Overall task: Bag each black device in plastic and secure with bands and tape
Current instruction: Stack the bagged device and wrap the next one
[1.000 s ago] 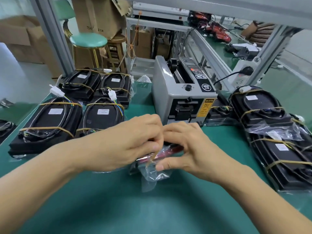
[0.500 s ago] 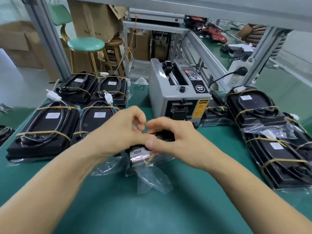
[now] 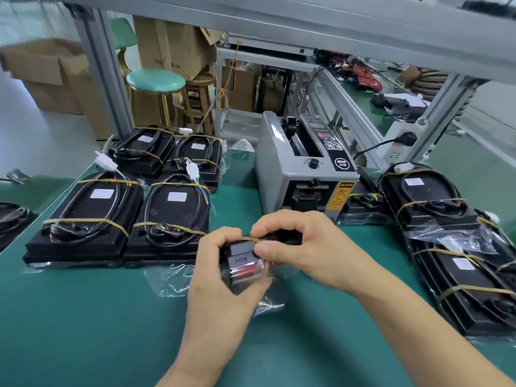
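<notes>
The left hand (image 3: 220, 277) grips a small black device (image 3: 242, 263) in a clear plastic bag (image 3: 268, 304); the right hand (image 3: 301, 247) pinches a rubber band (image 3: 265, 268) around it. Beyond the hands stands a grey tape machine (image 3: 301, 174). Left of them lie banded black units (image 3: 92, 216); more (image 3: 460, 275) lie right.

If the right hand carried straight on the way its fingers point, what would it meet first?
The right hand points leftward, so it would probably first meet the left hand gripping the same bagged black device; depth is unclear.
</notes>
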